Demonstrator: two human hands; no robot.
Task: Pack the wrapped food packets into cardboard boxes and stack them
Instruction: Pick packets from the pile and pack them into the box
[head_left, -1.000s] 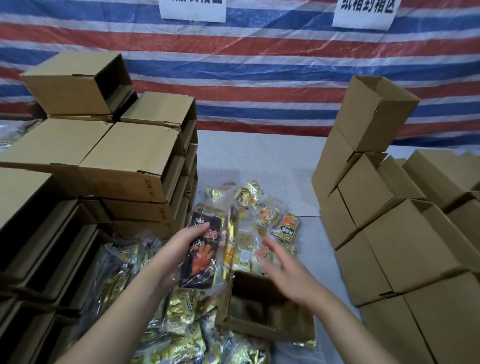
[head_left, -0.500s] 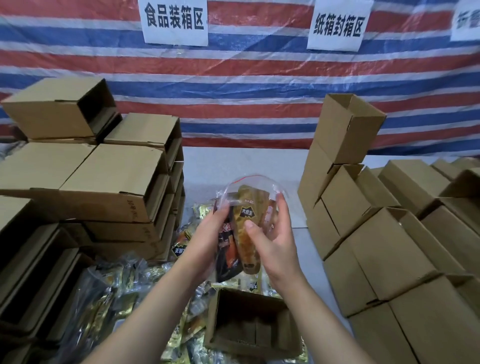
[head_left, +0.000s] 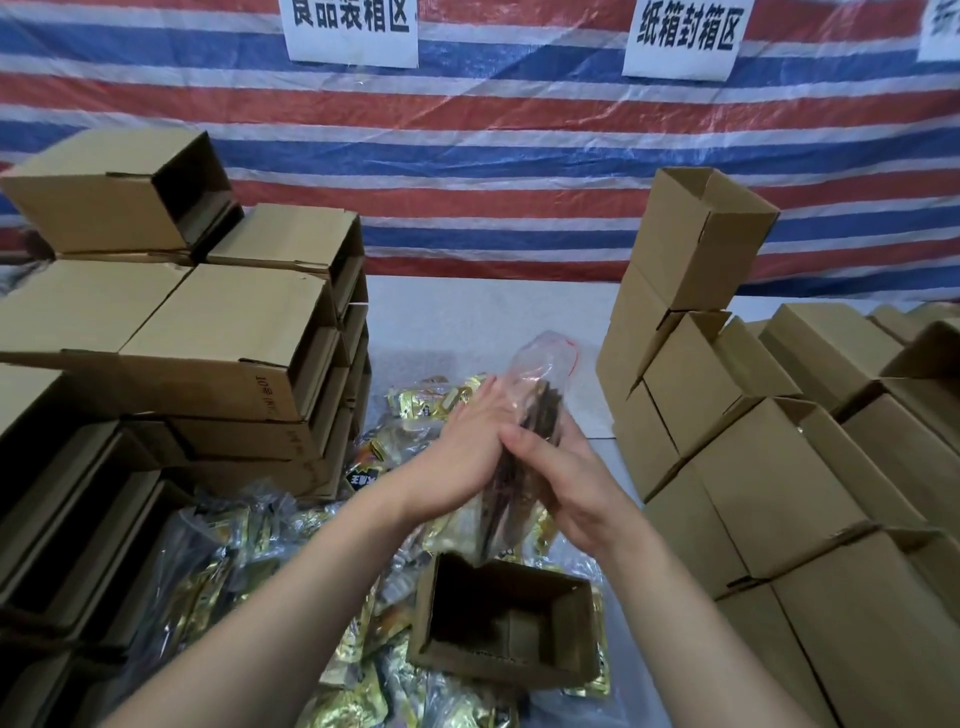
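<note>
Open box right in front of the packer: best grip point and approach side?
Judging from the open box: it sits mouth-up, empty, on loose packets. Probably best to pinch a side wall over the top rim, coming straight down, fingers inside and thumb outside. The left wall is freest; both hands, left hand and right hand, press the clear bag above its far rim.

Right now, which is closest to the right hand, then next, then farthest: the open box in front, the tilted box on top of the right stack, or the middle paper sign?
1. Open box, just below the right hand.
2. Tilted box, up on the right.
3. Middle paper sign, on the back sheet.
</note>
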